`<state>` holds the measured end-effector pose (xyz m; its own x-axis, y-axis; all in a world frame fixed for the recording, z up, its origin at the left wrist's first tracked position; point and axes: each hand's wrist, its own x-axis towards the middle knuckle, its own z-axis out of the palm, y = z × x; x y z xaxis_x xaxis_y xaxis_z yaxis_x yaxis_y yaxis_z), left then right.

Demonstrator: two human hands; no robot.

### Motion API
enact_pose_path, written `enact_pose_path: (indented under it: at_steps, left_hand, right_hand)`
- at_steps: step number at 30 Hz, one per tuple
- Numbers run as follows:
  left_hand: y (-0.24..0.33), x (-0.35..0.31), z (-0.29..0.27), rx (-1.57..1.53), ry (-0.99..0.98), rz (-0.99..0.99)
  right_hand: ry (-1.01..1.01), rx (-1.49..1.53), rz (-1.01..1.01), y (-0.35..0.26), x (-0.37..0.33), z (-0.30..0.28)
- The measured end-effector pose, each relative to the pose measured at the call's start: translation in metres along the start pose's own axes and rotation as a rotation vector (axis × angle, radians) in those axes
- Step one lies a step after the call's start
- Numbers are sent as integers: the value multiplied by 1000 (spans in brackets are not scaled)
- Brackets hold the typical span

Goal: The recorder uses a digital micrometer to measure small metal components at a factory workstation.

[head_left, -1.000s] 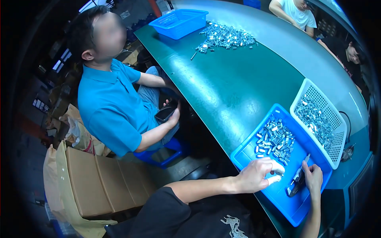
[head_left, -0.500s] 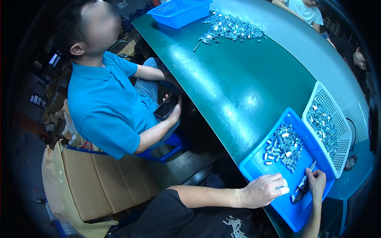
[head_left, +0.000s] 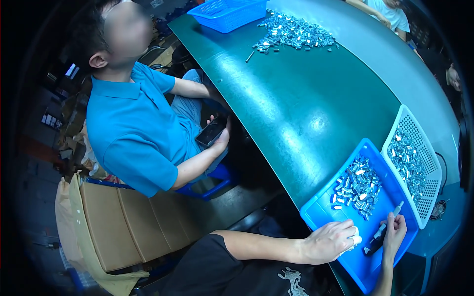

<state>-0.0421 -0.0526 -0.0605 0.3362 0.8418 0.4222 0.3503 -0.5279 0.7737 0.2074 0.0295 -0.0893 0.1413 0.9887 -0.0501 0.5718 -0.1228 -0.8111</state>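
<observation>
Left hand (head_left: 330, 242) is rolling knuckles-up, grip unclear; right hand (head_left: 395, 233), three o'clock, is gripping slim black-grey tool (head_left: 376, 242), apparently steadying it.

Co-worker (head_left: 131, 133) in blue with black phone (head_left: 212, 132)

Cool white glare on the bench (head_left: 301, 108), dim left side, bent edges and black fisheye rim.
</observation>
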Motion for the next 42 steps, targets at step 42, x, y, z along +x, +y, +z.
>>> enact_pose_path:
  at_steps: [42]
  left_hand:
    - [44,70,47,-775,-173,-292]
  right_hand:
    - [-246,1266,190,-81,-27,-53]
